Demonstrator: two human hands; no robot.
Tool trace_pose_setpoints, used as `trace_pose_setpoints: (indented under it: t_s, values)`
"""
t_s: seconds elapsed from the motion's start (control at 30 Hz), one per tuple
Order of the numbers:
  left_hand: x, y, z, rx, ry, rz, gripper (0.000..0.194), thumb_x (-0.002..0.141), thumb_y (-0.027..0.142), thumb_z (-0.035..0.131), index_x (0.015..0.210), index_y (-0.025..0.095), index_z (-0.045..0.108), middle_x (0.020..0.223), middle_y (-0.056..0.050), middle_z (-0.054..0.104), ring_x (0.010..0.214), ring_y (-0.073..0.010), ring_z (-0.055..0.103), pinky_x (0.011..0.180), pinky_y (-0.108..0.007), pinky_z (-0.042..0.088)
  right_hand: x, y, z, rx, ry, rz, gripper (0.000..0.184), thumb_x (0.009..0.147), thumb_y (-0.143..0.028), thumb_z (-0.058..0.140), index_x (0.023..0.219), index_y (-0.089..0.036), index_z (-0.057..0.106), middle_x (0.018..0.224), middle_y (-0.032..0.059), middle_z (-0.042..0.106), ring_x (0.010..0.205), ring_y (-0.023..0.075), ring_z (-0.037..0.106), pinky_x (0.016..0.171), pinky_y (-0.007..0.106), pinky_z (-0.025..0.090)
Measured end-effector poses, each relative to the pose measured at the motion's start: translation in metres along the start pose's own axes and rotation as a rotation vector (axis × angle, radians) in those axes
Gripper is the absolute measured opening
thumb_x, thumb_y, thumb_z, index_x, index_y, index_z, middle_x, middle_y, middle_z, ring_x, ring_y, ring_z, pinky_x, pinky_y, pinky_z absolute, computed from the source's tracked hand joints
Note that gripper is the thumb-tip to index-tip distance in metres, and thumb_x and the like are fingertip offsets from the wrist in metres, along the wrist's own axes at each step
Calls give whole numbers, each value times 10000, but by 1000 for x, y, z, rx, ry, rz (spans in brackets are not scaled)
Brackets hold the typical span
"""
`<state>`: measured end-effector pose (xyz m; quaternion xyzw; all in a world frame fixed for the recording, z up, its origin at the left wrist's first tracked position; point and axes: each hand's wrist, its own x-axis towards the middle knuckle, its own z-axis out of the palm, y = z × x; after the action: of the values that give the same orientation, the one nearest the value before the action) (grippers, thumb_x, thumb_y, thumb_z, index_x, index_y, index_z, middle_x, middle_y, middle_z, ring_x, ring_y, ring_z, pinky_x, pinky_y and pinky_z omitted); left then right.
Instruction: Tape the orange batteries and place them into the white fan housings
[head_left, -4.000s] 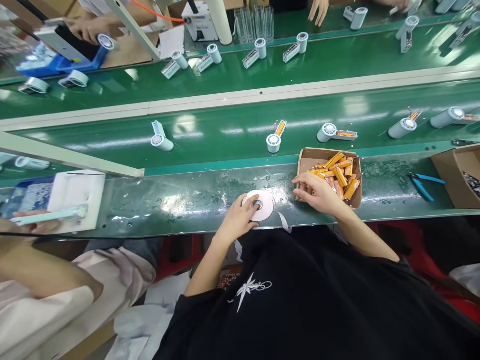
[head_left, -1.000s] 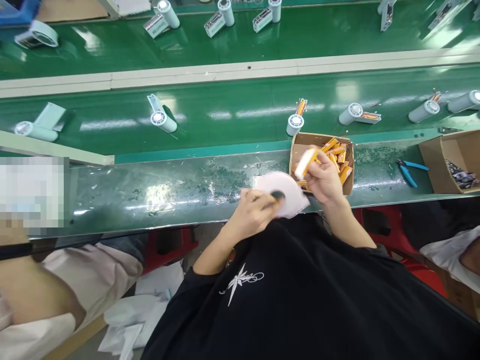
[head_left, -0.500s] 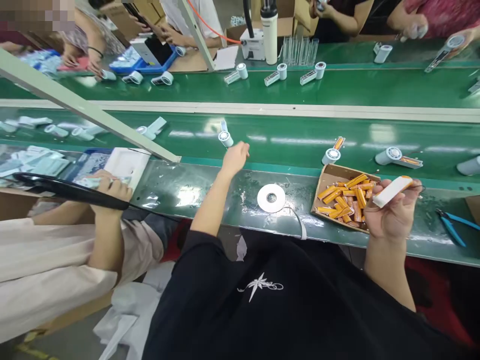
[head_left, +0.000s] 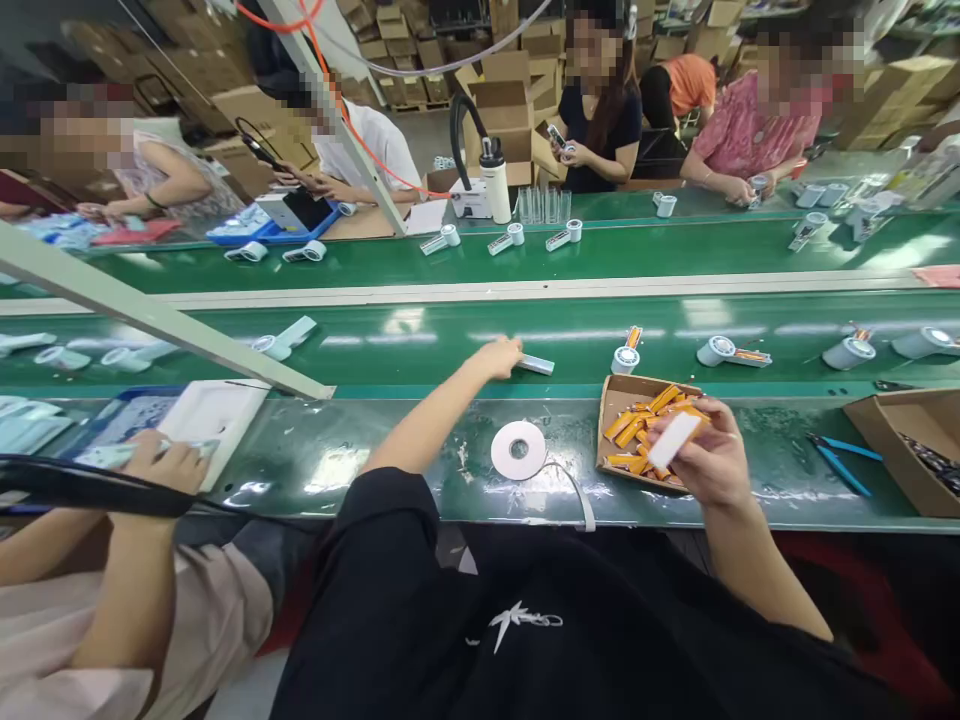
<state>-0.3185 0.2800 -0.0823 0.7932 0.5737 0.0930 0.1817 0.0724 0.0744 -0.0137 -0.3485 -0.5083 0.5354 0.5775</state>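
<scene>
My left hand [head_left: 495,358] is over the near green belt, fingers closed round the round end of a pale blue handheld fan housing [head_left: 538,365]. Only the housing's handle shows, pointing right. In my right hand [head_left: 716,460] is an orange battery with a white strip [head_left: 673,440] along its face, held between thumb and fingers. That battery is above a cardboard tray [head_left: 606,415] of several loose orange batteries [head_left: 626,428]. A roll of white tape [head_left: 518,450] lies flat on the bench in front of me, its free end trailing toward the edge.
More fan housings [head_left: 625,360] with orange batteries in their handles lie on the belt to the right. Blue-handled pliers [head_left: 844,462] and a cardboard box [head_left: 911,440] are at the right. A slanted metal post [head_left: 172,315] crosses at left, beside a co-worker's hand [head_left: 161,462]. Other people sit opposite.
My left hand has closed on the fan housing, whose handle now points right instead of away. My right hand has brought the battery over the tray. The head view has tilted up.
</scene>
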Motion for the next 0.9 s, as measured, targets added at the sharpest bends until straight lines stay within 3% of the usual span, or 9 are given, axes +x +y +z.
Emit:
trace_pose_setpoints:
  t_s: [0.07, 0.13, 0.27, 0.37, 0.43, 0.57, 0.73, 0.9]
  values:
    - [6, 11, 17, -9, -110, 9, 141, 791, 306, 882, 814, 227, 767, 1211, -146, 785, 1283, -362, 647, 1133, -480, 531, 19, 2, 19, -12, -81, -14, 538, 745, -506, 1033, 1145, -354, 707, 957, 30, 865, 876, 313, 870, 719, 472, 747]
    - [10, 14, 26, -35, -167, 18, 116, 754, 293, 852, 779, 232, 756, 1238, -126, 790, 1332, -371, 607, 1196, -476, 480, 47, 11, 36, -67, -155, -43, 518, 758, -477, 1022, 1158, -313, 737, 1016, 51, 873, 972, 313, 873, 815, 478, 749]
    - [11, 10, 30, -115, -167, -4, 166, 890, 393, 710, 900, 241, 776, 1320, -58, 777, 1380, -298, 569, 1302, -430, 366, 118, 51, 64, -409, -341, 2, 500, 859, -354, 905, 1316, -239, 737, 1113, 75, 876, 1040, 249, 860, 989, 436, 702]
    - [9, 10, 36, -157, -105, -94, 276, 1013, 424, 563, 1089, 252, 764, 1294, -72, 758, 1417, -302, 537, 1283, -468, 391, 164, 88, 82, -805, -482, 56, 472, 932, -189, 763, 1401, -198, 710, 1143, 81, 876, 1049, 207, 846, 1032, 372, 659]
    - [8, 13, 40, -179, -70, -156, 303, 1063, 413, 495, 1170, 257, 732, 1253, -89, 741, 1418, -309, 539, 1245, -487, 431, 184, 107, 92, -935, -535, 66, 464, 932, -133, 739, 1393, -185, 718, 1103, 81, 879, 1030, 213, 841, 1023, 355, 638]
    - [11, 21, 46, -212, -37, -223, 259, 1107, 390, 452, 1160, 274, 678, 1255, -99, 714, 1441, -316, 530, 1214, -521, 450, 197, 125, 96, -1127, -601, 48, 448, 963, -161, 736, 1409, -201, 727, 1136, 107, 873, 1068, 274, 824, 1027, 376, 590]
    - [19, 30, 51, -253, -25, -245, 237, 1132, 405, 447, 1083, 279, 642, 1303, -94, 712, 1487, -330, 492, 1240, -557, 407, 196, 127, 86, -1315, -679, 41, 418, 1009, -208, 698, 1426, -186, 721, 1170, 179, 851, 1094, 345, 794, 985, 396, 559]
    - [22, 36, 50, -298, -9, -279, 306, 1152, 406, 398, 1100, 271, 666, 1326, -95, 719, 1439, -310, 553, 1233, -512, 423, 195, 128, 90, -1358, -743, 56, 321, 1049, -293, 726, 1352, -190, 737, 1149, 161, 814, 1058, 294, 773, 975, 416, 598]
